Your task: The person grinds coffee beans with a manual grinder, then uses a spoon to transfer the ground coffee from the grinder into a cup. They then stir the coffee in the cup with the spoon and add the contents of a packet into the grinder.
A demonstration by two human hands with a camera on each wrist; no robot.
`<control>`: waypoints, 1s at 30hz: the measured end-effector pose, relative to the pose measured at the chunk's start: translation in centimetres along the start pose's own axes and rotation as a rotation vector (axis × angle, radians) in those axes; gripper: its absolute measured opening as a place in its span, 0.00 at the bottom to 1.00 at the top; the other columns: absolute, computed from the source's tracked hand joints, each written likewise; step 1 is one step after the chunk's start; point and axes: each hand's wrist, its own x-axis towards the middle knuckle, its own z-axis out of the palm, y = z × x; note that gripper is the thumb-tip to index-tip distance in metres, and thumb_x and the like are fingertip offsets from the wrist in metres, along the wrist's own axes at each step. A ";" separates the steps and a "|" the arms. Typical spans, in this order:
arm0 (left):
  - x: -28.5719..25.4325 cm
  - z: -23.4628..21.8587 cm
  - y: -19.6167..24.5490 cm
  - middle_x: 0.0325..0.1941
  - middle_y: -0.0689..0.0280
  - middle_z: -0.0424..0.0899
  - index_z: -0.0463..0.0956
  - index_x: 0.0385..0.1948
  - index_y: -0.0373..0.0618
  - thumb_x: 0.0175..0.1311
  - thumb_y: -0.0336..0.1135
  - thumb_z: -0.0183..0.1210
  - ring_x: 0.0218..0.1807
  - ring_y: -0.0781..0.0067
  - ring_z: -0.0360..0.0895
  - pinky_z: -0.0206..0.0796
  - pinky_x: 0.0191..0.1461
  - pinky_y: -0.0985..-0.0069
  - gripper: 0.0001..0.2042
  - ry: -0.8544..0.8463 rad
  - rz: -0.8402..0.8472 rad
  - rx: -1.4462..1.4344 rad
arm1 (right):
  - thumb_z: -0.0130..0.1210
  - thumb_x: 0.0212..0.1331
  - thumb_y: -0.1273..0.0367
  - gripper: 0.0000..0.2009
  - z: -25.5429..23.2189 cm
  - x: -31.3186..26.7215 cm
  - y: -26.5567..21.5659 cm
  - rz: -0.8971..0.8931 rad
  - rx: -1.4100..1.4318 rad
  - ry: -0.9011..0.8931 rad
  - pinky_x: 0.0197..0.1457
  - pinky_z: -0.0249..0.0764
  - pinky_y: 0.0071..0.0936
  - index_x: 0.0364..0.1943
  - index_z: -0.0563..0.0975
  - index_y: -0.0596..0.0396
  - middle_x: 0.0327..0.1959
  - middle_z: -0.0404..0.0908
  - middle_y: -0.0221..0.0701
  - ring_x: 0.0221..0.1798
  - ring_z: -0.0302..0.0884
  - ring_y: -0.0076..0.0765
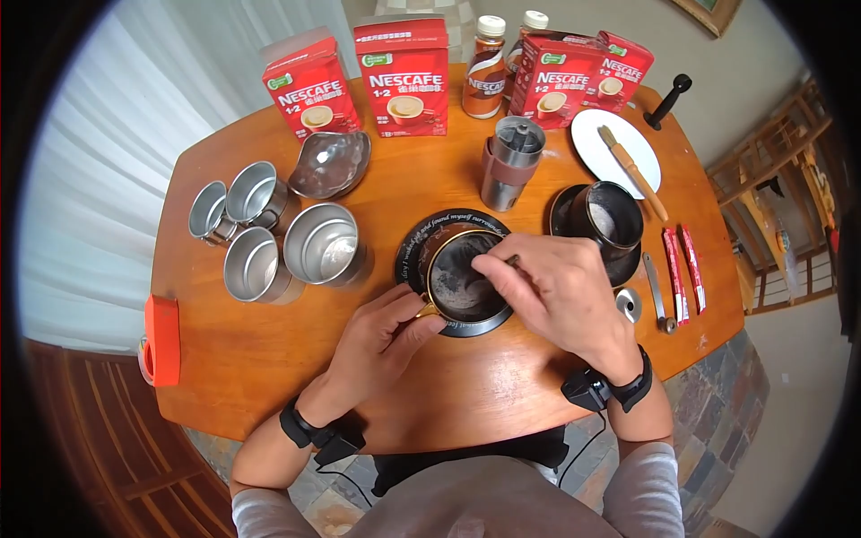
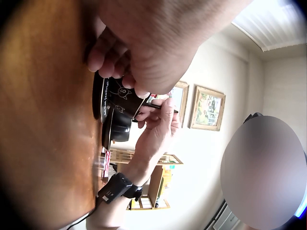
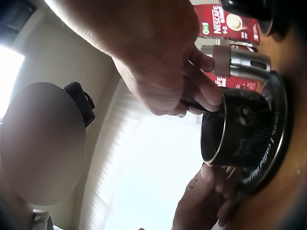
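Observation:
A black cup (image 3: 242, 127) with a gold rim and white line drawings stands on a black saucer (image 1: 410, 260) with white lettering. Dark contents with a pale, greyish surface show inside it in the head view. My left hand (image 1: 377, 336) pinches the cup's gold handle (image 1: 429, 308) between thumb and fingers. Over the cup's right side, my right hand (image 1: 565, 291) pinches a thin dark spoon (image 2: 153, 105). Its lower end goes down inside the cup and is hidden.
Several steel cups (image 1: 327, 247) and a glossy dark dish (image 1: 330, 164) stand left. Ahead is a steel grinder (image 1: 513, 170). Right are a second black cup (image 1: 613, 215), a white plate (image 1: 592, 134) with a brush (image 1: 632, 170), and red sachets (image 1: 674, 273). Nescafé boxes (image 1: 404, 81) line the back.

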 end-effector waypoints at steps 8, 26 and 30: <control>-0.1 0.2 -0.2 0.33 0.60 0.74 0.81 0.42 0.37 0.72 0.31 0.65 0.34 0.61 0.71 0.65 0.39 0.68 0.07 0.010 -0.071 -0.034 | 0.69 0.61 0.67 0.11 -0.6 0.1 0.1 -0.084 -0.263 0.091 0.26 0.74 0.38 0.27 0.80 0.57 0.21 0.78 0.35 0.24 0.79 0.45; -0.1 0.5 -0.2 0.30 0.63 0.70 0.78 0.37 0.36 0.74 0.29 0.63 0.31 0.68 0.69 0.62 0.35 0.71 0.06 0.030 -0.148 -0.120 | 0.65 0.64 0.66 0.14 0.4 -0.5 0.4 0.131 -0.057 0.070 0.26 0.74 0.44 0.24 0.81 0.59 0.20 0.81 0.40 0.24 0.80 0.54; -0.2 0.4 -0.5 0.30 0.64 0.70 0.79 0.38 0.36 0.75 0.29 0.62 0.30 0.70 0.69 0.63 0.34 0.72 0.06 0.022 -0.142 -0.102 | 0.66 0.64 0.66 0.16 0.3 -0.4 0.2 0.233 -0.036 0.056 0.24 0.72 0.43 0.20 0.80 0.59 0.16 0.77 0.42 0.21 0.77 0.56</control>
